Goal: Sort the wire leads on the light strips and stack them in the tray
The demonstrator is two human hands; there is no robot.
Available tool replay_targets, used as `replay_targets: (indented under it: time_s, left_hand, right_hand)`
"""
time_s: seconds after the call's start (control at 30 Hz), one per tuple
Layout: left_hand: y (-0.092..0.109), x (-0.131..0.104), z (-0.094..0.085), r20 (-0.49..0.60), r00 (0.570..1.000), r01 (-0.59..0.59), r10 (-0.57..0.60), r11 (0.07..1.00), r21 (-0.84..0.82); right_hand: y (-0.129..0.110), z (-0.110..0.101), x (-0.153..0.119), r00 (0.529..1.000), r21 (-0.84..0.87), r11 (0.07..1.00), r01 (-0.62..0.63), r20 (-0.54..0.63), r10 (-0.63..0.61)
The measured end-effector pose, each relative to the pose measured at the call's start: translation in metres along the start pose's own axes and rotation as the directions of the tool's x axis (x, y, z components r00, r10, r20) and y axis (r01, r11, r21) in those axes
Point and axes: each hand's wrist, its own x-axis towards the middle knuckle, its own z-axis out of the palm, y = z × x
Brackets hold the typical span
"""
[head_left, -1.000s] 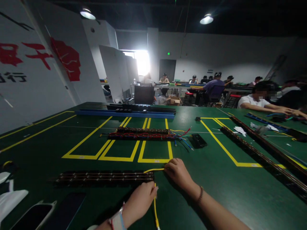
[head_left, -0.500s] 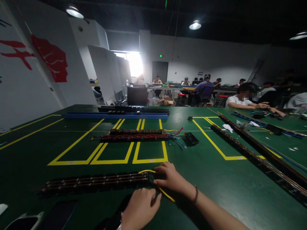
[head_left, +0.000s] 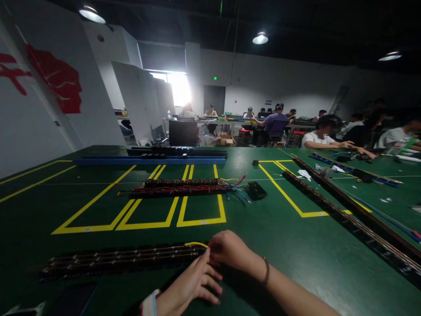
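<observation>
A dark strip assembly (head_left: 125,259) with several thin copper-coloured rods running along it lies on the near part of the green table. From its right end bends a yellow wire (head_left: 195,244). My left hand (head_left: 194,283) meets that wire with its thumb-side fingertips pinched together, the other fingers fanned out. Curled round the wire's end, my right hand (head_left: 230,252) has its fingers closed, touching the left fingertips. Both hands hide the rest of the wire and the tip of the strip's right end.
Beyond lies a wire bundle (head_left: 177,189) with red and blue leads beside a small black box (head_left: 257,190). Blue and black rails (head_left: 151,159) rest farther back. Long dark strips (head_left: 348,210) cross the right side. A phone-like slab (head_left: 72,298) lies near left. A person (head_left: 324,138) sits at right.
My left hand has turned and risen to the wire, its fingers fanning out. My right hand has curled its fingers inward. The loose yellow length below the hands no longer shows. The view has shifted slightly.
</observation>
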Motion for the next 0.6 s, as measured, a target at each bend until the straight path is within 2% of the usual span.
replay_targets:
  time_s: [0.07,0.17,0.33,0.43,0.6]
  left_hand:
    - [-0.002,0.002,-0.001,0.014,1.000,-0.011,0.012,0.994,-0.111]
    - [-0.004,0.005,0.000,0.029,0.999,-0.031,0.041,0.962,-0.272]
    - [-0.011,0.012,0.003,-0.074,0.993,-0.112,0.087,0.876,-0.470]
    - [-0.015,0.015,0.005,-0.145,0.987,-0.133,0.067,0.844,-0.519]
    - [-0.017,0.015,0.005,-0.165,0.981,-0.175,0.099,0.817,-0.550]
  right_hand:
    - [-0.004,0.002,-0.001,0.995,-0.187,0.981,0.055,-0.066,-0.068]
    - [-0.009,0.006,-0.005,0.984,-0.392,0.911,0.127,-0.063,-0.165]
    - [-0.009,0.018,-0.016,0.936,-0.600,0.761,0.247,-0.056,-0.347]
    - [-0.008,0.021,-0.021,0.921,-0.620,0.742,0.256,-0.076,-0.382]
    - [-0.017,0.003,-0.028,0.961,-0.456,0.871,0.184,-0.104,-0.258]
